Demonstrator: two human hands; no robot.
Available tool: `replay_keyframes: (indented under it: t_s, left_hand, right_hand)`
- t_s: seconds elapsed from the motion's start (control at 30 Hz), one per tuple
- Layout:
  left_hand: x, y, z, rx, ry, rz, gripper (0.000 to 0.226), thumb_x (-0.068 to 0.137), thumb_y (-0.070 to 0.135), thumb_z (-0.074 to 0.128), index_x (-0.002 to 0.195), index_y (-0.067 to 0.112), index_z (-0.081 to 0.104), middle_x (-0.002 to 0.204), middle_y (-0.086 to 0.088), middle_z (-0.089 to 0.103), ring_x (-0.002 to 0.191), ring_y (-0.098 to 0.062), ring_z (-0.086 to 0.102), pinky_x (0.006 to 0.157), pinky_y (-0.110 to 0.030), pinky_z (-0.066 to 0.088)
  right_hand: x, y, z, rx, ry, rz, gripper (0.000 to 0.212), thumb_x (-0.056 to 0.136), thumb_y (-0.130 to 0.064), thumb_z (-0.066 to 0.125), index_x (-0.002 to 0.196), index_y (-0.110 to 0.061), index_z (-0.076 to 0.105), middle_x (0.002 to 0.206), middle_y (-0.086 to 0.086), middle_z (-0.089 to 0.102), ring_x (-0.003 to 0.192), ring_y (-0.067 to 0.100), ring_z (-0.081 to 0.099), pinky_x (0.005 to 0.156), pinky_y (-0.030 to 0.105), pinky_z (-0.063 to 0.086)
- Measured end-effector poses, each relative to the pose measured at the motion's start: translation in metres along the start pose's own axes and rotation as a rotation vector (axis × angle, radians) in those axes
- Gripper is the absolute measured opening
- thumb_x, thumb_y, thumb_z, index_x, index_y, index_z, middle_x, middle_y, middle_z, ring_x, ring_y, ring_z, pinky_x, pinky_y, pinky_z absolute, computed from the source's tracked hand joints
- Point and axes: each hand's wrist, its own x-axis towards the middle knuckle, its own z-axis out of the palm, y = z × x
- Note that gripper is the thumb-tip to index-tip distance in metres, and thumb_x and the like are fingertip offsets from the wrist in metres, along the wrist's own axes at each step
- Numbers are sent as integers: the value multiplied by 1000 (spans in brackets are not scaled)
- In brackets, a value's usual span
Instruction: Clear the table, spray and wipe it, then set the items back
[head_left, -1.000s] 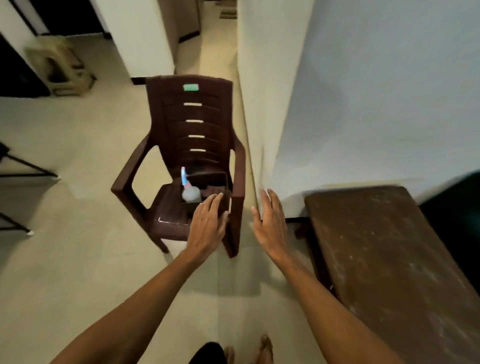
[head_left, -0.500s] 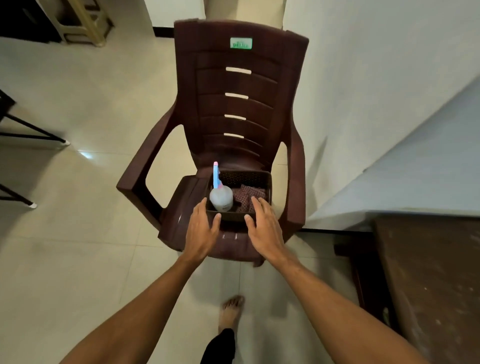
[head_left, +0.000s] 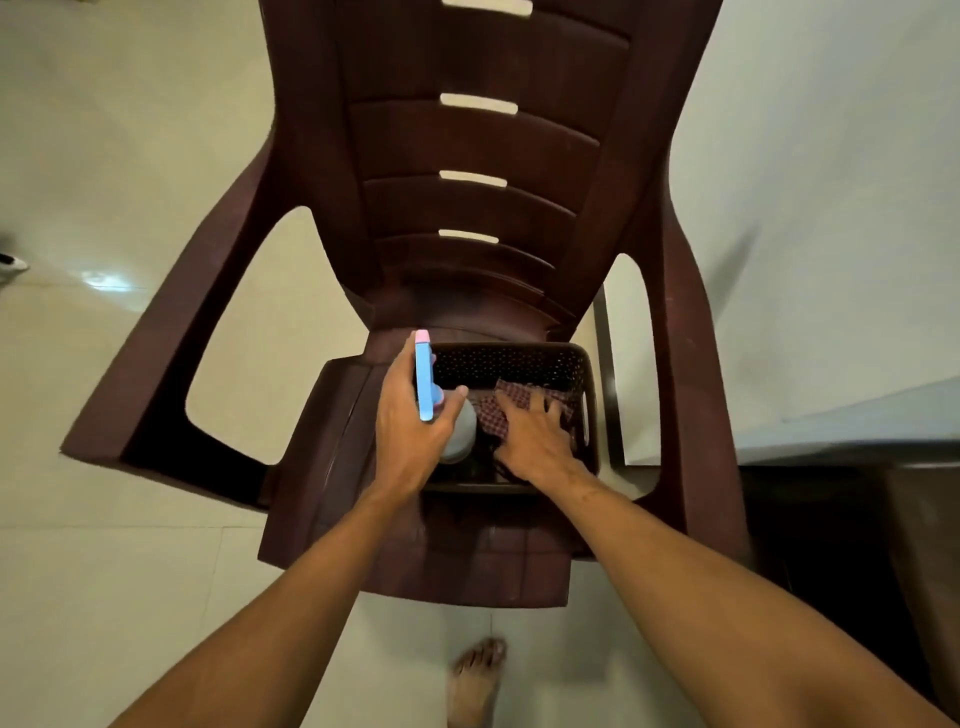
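Left hand: the left hand is gripping the spray bottle, its fingers wrapping round the neck under the trigger head and the thumb crossing the near side.
Spray bottle: a plastic spray bottle with a pale grey round body, a light blue trigger head and a pink nozzle tip is standing roughly upright inside the left fingers. Its body is hanging over the left part of the basket. Whether its base is touching the basket floor cannot be told.
Right hand: the right hand is reaching into the basket, its fingers lying spread and nearly straight on the cloth, released rather than clenched.
Cloth: a crumpled red-and-white checked cloth is lying under the right fingers, just beside the bottle body.
Basket: a dark brown perforated plastic basket is sitting on the chair seat, its walls surrounding both sets of fingers.
Chair: a dark brown slatted plastic armchair is rising beyond the fingers.
Tabletop: a dark brown tabletop is showing well apart from the right fingers, at the right edge.
Floor: a bare foot is standing on the pale tiled floor, nearer than both wrists.
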Motion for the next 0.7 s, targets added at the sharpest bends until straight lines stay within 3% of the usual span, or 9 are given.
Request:
replay_keyframes:
  t_s: [0.07,0.1,0.17,0.23,0.3,0.37,0.43,0.6,0.7]
  left_hand:
    - [4,1,8,-13,33,57,41,89,25,76,122,13,56,103,4,62,93,-7,62,95,-35,56]
    - [4,2,10,-21,35,66,35,91,24,74,120,14,56,101,5,62,88,-5,62,91,-31,57]
    - [5,4,15,-56,56,79,34,94,21,69,123,9,57,108,0,65,92,3,62,88,-13,51]
    - [3,8,18,-68,94,80,31,97,19,66,123,5,58,111,-6,66,97,9,60,86,-6,47]
    - [1,15,17,-69,107,105,28,99,22,61,122,6,58,110,-6,67,96,0,66,87,-14,52]
    - [0,24,13,-83,107,160,24,100,25,57,119,9,58,107,-2,68,86,-18,71,84,-34,60]
    - [-7,42,8,-104,94,226,15,102,22,56,115,15,58,103,1,67,78,-25,70,76,-44,60]
    - [-38,112,-11,-172,105,318,4,102,16,57,106,16,57,87,3,62,64,-23,65,63,-44,59]
    - [-67,163,-17,-188,99,371,1,102,14,56,102,13,56,82,5,59,56,-20,62,56,-41,57]
  right_hand:
    - [3,-7,2,-87,52,7,75,84,-20,73,149,-26,37,155,17,15,140,45,16,101,58,45]
    - [3,-9,1,-110,104,-2,64,85,-17,72,144,-20,46,153,18,21,138,44,21,100,54,48]
    - [4,-9,0,-124,192,-22,45,88,-9,67,132,-10,57,147,17,35,134,42,31,97,47,49]
    - [2,-4,-4,-87,239,-40,40,89,-5,65,129,-8,60,141,15,45,130,38,38,97,44,48]
    - [-6,-2,-9,24,291,-46,38,89,-4,64,126,-11,64,131,12,53,122,34,45,94,42,49]
    - [-18,-2,-17,124,372,-47,38,88,-4,62,124,-15,67,124,10,57,114,31,49,89,41,51]
    - [-38,-3,-27,232,452,-42,42,88,-4,62,127,-19,67,123,7,58,111,28,50,90,40,52]
    - [-104,1,-58,500,607,-105,48,88,-7,64,133,-24,63,130,1,59,117,21,52,102,35,48]
    - [-156,14,-84,628,694,-146,47,90,-10,63,135,-26,61,134,-5,57,121,14,49,104,22,43]
